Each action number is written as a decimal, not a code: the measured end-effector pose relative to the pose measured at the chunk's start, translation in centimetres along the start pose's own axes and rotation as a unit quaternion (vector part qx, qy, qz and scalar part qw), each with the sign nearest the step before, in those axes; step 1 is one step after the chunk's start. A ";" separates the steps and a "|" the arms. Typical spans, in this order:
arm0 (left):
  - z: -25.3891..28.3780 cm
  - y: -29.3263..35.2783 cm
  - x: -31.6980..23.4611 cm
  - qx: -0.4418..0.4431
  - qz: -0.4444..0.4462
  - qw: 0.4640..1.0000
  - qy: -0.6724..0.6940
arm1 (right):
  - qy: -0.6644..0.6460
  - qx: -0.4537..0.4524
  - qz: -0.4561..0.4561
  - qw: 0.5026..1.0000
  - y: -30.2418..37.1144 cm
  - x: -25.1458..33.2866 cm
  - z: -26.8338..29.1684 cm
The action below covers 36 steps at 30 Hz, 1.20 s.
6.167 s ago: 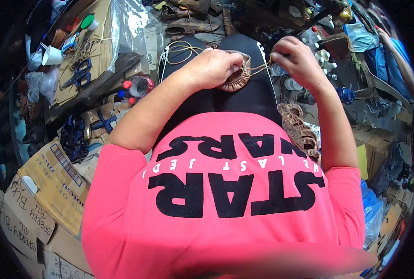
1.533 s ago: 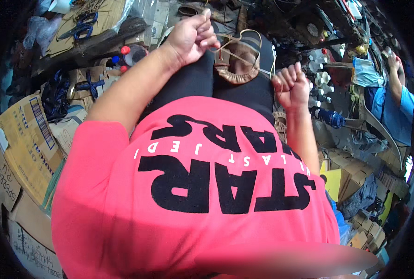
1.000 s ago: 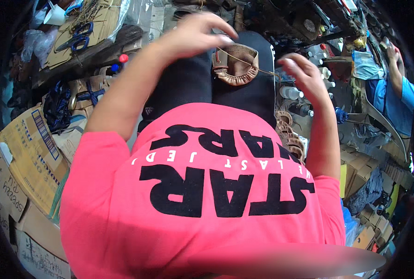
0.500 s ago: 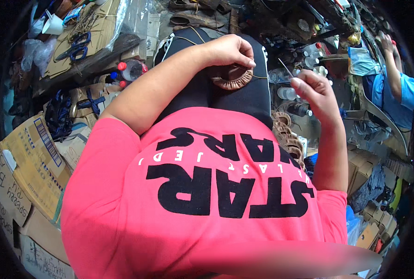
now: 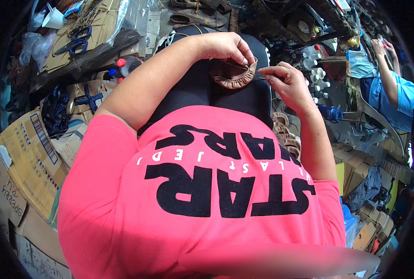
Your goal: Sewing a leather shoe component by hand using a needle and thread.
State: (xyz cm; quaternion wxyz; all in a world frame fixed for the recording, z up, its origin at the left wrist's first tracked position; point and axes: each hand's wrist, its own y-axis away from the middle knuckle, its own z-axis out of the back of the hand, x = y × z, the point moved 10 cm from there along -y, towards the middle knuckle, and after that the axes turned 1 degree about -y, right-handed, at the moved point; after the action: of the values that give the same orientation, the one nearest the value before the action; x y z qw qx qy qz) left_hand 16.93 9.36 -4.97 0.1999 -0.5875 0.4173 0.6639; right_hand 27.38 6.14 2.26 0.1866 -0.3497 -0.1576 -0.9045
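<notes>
On my lap, over dark trousers, rests a brown leather shoe upper (image 5: pixel 237 83) with a puckered, gathered edge. My left hand (image 5: pixel 235 49) pinches its upper right rim between thumb and fingertips. Just right of the piece, my right hand (image 5: pixel 286 81) has thumb and forefinger pressed together on a thin needle (image 5: pixel 261 72), its point toward the leather's rim. A fine thread runs by the leather and my left fingers; part of it is too thin to follow.
Beside my right thigh lies a row of similar gathered leather pieces (image 5: pixel 286 135). Several plastic bottles (image 5: pixel 311 60) stand beyond my right hand. Blue-handled scissors (image 5: pixel 79 42) rest on cardboard at far left. A co-worker's blue sleeve (image 5: pixel 404 88) shows at the far right.
My right hand has moved left, bringing the needle from out at the right to the leather's edge. My left hand still grips the rim. The co-worker's arm has shifted slightly.
</notes>
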 end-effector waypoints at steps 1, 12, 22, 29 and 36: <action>0.0 -0.1 0.1 0.001 0.003 1.000 -0.010 | 0.003 -0.002 -0.004 1.000 -0.1 0.1 0.1; -0.1 -1.2 0.4 0.029 0.004 1.000 -0.010 | 0.021 -0.066 0.008 0.998 0.2 -0.1 -0.3; -0.4 -0.9 -1.4 0.026 -0.064 0.984 -0.166 | -0.199 0.116 -0.011 0.973 -2.6 -4.7 -2.4; -0.3 -1.1 -1.6 0.019 -0.061 0.984 -0.167 | -0.292 0.168 -0.018 0.941 -3.1 -5.8 -4.1; 1.0 0.8 -3.4 -0.155 -0.108 0.921 -0.342 | -0.084 -0.001 0.050 0.995 -1.7 -1.5 -2.0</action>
State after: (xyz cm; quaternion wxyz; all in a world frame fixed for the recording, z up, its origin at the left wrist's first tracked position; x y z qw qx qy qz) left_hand 16.51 10.42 -1.53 0.3070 -0.3900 0.1498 0.8551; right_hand 26.51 7.16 -0.45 0.2174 -0.4323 -0.1547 -0.8614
